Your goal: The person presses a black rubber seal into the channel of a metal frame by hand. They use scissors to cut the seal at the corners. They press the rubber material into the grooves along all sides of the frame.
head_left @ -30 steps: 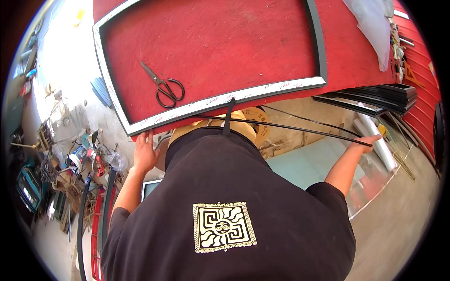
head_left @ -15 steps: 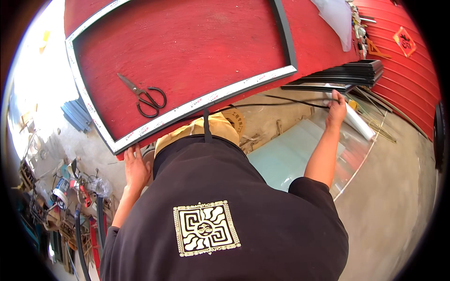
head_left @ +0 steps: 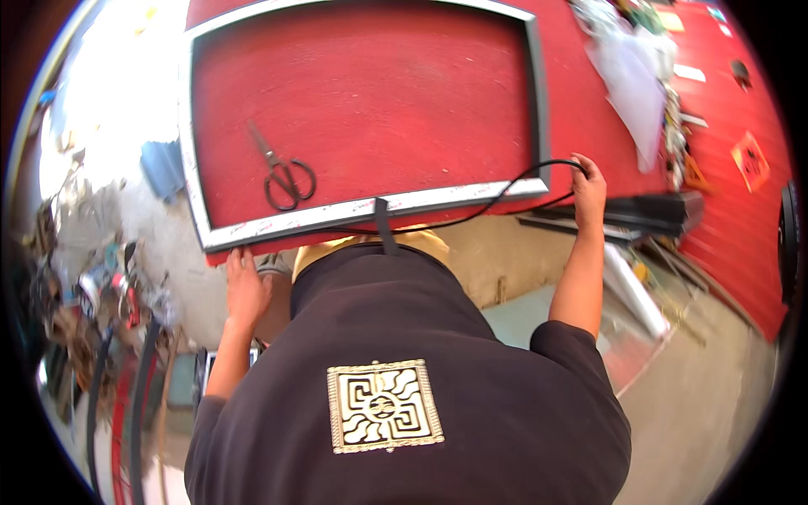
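A rectangular frame [head_left: 295, 221], dark grey with white printed film on its face, lies on a red tabletop [head_left: 362, 101]. My left hand [head_left: 246, 286] rests at its near left corner, fingers stretched against the outer edge, thumb apart. Out to the right, my right hand [head_left: 591, 187] is closed on a thin black rubber strip [head_left: 481, 210]. The strip loops from that hand and runs left along the frame's near side; its left part is hard to make out. Black-handled scissors [head_left: 289, 181] lie inside the frame, blades pointing away.
Black profiles [head_left: 644, 215] are stacked right of the table, near a white roll [head_left: 633, 290] and a glass-like sheet [head_left: 526, 320] on the floor. Clear plastic film [head_left: 631, 93] hangs at the table's right side. Tools and clutter [head_left: 109, 286] stand at the left.
My right hand has lifted the strip up and away, bringing it over the frame's near right corner in a wider loop. My left hand stays at the corner. The view has shifted.
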`<state>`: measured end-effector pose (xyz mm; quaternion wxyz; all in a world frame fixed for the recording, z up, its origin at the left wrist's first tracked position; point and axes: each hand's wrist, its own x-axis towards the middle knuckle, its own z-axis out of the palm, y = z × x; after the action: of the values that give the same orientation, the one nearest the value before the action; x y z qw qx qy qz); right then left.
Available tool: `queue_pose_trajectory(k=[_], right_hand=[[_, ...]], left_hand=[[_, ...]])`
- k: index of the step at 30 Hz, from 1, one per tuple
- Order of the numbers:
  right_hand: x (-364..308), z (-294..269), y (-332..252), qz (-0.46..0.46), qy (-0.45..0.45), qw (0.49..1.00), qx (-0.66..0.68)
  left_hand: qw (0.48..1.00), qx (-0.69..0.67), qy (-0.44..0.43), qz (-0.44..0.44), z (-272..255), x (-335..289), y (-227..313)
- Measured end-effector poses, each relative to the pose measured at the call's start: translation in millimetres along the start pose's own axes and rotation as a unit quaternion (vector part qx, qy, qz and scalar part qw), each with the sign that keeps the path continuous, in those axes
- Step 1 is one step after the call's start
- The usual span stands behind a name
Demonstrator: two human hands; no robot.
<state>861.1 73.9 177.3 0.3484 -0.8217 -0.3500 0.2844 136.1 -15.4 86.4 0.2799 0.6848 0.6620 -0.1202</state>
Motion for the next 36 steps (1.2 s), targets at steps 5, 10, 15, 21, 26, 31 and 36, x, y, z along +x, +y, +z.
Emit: queue_pose_trajectory(k=[5,10,15,21,26,31,36], right_hand=[[63,27,74,-0.134,-0.044,0.982,-0.124],[51,89,76,-0.187,-0.06,0.945,-0.263],[42,93,74,-0.241,-0.065,0.885,-0.393],[46,93,90,-0.267,-0.036,0.894,-0.359],[52,92,93,-0.279,-0.031,0.897,-0.341],[51,93,92,-0.279,-0.033,0.894,-0.349],[57,86,92,-0.257,-0.093,0.909,-0.314]], left_hand=[[0.991,-0.053,0.05,-0.112,8,16,44],[0.972,-0.034,0.099,-0.209,31,18,58],[0.965,-0.052,0.079,-0.246,23,13,68],[0.954,-0.076,0.055,-0.286,19,17,78],[0.958,-0.085,0.06,-0.267,22,15,67],[0.931,-0.143,0.212,-0.26,37,15,44],[0.919,-0.149,0.231,-0.282,47,19,31]])
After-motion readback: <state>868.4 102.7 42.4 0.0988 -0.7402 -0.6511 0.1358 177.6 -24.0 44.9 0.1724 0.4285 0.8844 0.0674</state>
